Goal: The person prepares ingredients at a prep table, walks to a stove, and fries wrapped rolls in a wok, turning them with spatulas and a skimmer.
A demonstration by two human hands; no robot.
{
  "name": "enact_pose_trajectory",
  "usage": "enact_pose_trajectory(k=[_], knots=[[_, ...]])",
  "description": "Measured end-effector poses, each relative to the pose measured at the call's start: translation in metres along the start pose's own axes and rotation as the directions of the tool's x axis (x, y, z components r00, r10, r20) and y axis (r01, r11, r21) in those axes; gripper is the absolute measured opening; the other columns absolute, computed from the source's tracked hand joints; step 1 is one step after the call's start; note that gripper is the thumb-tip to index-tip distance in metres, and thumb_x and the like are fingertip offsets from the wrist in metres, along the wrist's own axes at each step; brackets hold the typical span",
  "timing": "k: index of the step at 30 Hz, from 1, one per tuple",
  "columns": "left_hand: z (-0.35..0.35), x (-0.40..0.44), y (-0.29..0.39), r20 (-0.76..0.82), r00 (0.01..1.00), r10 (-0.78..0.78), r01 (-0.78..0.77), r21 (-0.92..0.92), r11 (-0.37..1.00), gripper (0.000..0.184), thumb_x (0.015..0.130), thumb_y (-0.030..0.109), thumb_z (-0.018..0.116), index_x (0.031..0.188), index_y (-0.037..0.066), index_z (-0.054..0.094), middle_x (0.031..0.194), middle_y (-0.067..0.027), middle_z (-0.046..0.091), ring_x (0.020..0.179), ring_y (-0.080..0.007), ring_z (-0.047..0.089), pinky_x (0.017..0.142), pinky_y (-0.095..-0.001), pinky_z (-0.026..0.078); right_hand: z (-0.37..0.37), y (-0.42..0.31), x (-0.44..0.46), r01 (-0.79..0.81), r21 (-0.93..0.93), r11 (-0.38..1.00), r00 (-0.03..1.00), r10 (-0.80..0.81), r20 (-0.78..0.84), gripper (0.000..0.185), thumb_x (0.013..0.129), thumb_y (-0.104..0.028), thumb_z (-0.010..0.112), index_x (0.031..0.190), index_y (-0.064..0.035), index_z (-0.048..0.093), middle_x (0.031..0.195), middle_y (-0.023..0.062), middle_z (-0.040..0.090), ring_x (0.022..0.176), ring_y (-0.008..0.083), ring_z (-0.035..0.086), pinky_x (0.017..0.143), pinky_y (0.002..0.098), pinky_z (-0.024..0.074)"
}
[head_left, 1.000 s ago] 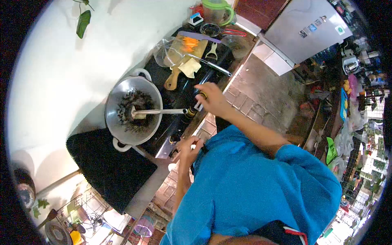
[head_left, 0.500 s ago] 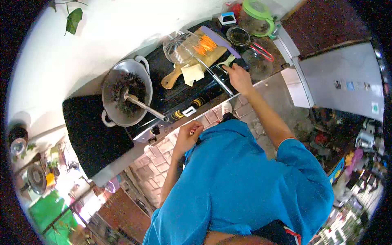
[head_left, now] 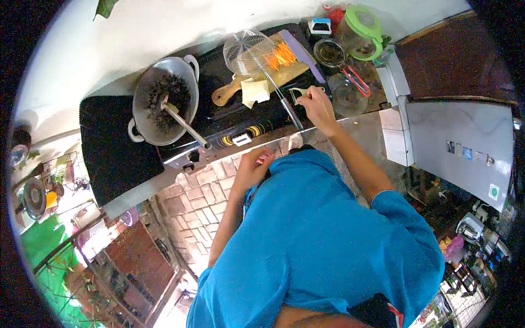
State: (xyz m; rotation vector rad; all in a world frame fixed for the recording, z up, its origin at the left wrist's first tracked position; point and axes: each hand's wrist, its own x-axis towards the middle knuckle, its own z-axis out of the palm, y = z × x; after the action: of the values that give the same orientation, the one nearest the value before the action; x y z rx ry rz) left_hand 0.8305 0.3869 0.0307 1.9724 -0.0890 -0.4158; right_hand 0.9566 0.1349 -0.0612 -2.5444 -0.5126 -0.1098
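Note:
My right hand [head_left: 317,104] is closed on the end of a small pale tool with a curved head, which looks like a peeler [head_left: 298,92], at the counter's front edge. Beside it runs the metal handle of a wire strainer [head_left: 247,52]. The strainer rests across a wooden cutting board [head_left: 225,94] that carries orange vegetable strips [head_left: 281,56]. A folded pale cloth [head_left: 255,92] lies over the board's edge. My left hand [head_left: 255,165] hangs by the blue shirt, below the counter, its fingers loosely curled with nothing visible in them.
To the left, a two-handled wok [head_left: 141,117] holds dark food and a spatula [head_left: 183,124]. A purple-handled knife [head_left: 301,54] lies behind the board. Further right are a small sieve [head_left: 329,53], red tongs [head_left: 356,82], a round glass lid [head_left: 348,98] and a green-lidded jug [head_left: 356,38].
The camera view has shifted, so the counter appears higher. My right hand now grips the pale tool and holds it slightly differently. My left hand stays curled near the shirt.

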Motion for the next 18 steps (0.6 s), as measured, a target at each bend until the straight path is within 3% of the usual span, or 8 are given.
enact_pose_trajectory(k=[1,3,7,9,10,12,13,18], knots=[[0.000,0.004,-0.001,0.000,1.000,0.004,-0.004,-0.005,1.000,0.015,0.090,0.015,0.062,0.094,0.001,0.065,0.081,-0.0086,0.067,0.075,-0.0165,0.063,0.067,-0.0278,0.050,-0.002,-0.004,-0.003,0.001,-0.006,1.000,1.000,-0.001,0.001,0.008,0.081,-0.016,0.062,0.083,-0.0116,0.068,0.088,0.0119,0.057,0.087,0.0326,0.057,0.071,0.0415,0.0468],[-0.002,0.012,-0.005,0.041,0.999,0.011,-0.007,-0.102,0.995,0.016,0.090,0.016,0.062,0.095,0.000,0.065,0.079,-0.0083,0.066,0.073,-0.0157,0.063,0.066,-0.0277,0.050,-0.006,-0.013,-0.009,0.058,-0.042,0.997,0.977,-0.066,-0.205,0.007,0.076,-0.009,0.067,0.083,-0.0111,0.070,0.082,0.0082,0.049,0.083,0.0285,0.052,0.070,0.0380,0.0444],[-0.009,0.026,-0.008,0.136,0.991,0.015,0.011,-0.189,0.982,0.021,0.091,0.017,0.062,0.104,0.001,0.064,0.086,-0.0089,0.067,0.079,-0.0151,0.062,0.071,-0.0263,0.049,-0.024,-0.049,-0.025,0.015,0.046,0.999,0.960,-0.001,-0.280,0.020,0.071,-0.006,0.066,0.087,-0.0156,0.071,0.094,0.0105,0.057,0.093,0.0327,0.054,0.080,0.0428,0.0447],[-0.003,0.034,-0.011,0.051,0.998,0.030,-0.002,-0.477,0.879,0.030,0.095,0.022,0.058,0.115,0.001,0.060,0.100,-0.0090,0.066,0.090,-0.0153,0.062,0.078,-0.0265,0.049,-0.033,-0.077,-0.026,0.073,0.072,0.995,0.933,-0.042,-0.356,0.019,0.070,-0.006,0.066,0.087,-0.0152,0.071,0.096,0.0104,0.057,0.094,0.0328,0.054,0.081,0.0431,0.0446],[-0.006,0.039,-0.009,0.059,0.998,0.032,0.000,-0.478,0.878,0.030,0.095,0.022,0.058,0.115,0.001,0.060,0.100,-0.0090,0.066,0.090,-0.0153,0.062,0.078,-0.0265,0.049,-0.035,-0.090,-0.026,0.138,0.098,0.986,0.898,-0.083,-0.432,0.019,0.070,-0.007,0.067,0.087,-0.0149,0.071,0.099,0.0103,0.057,0.096,0.0328,0.054,0.083,0.0434,0.0445],[-0.015,0.047,0.001,0.171,0.984,0.044,0.089,-0.698,0.711,0.040,0.098,0.030,0.053,0.123,0.000,0.055,0.111,-0.0080,0.063,0.100,-0.0168,0.061,0.084,-0.0281,0.048,-0.041,-0.114,-0.029,0.143,0.099,0.985,0.902,-0.088,-0.424,0.019,0.069,-0.007,0.069,0.087,-0.0146,0.071,0.105,0.0115,0.058,0.101,0.0337,0.054,0.086,0.0452,0.0438],[-0.019,0.048,0.011,0.186,0.982,0.002,0.129,-0.691,0.712,0.046,0.099,0.036,0.049,0.125,-0.001,0.053,0.114,-0.0076,0.062,0.101,-0.0171,0.060,0.084,-0.0295,0.049,-0.047,-0.128,-0.027,0.173,0.107,0.979,0.896,-0.111,-0.431,0.019,0.069,-0.008,0.070,0.088,-0.0146,0.070,0.108,0.0120,0.058,0.103,0.0346,0.054,0.088,0.0463,0.0434],[-0.050,0.042,0.018,0.281,0.958,0.052,0.195,-0.776,0.600,0.040,0.097,0.033,0.054,0.123,0.002,0.053,0.109,-0.0064,0.062,0.099,-0.0141,0.059,0.082,-0.0282,0.048,-0.050,-0.165,-0.036,0.144,0.139,0.980,0.891,-0.067,-0.449,0.017,0.070,-0.010,0.072,0.086,-0.0148,0.069,0.117,0.0127,0.057,0.116,0.0387,0.051,0.098,0.0491,0.0411]])
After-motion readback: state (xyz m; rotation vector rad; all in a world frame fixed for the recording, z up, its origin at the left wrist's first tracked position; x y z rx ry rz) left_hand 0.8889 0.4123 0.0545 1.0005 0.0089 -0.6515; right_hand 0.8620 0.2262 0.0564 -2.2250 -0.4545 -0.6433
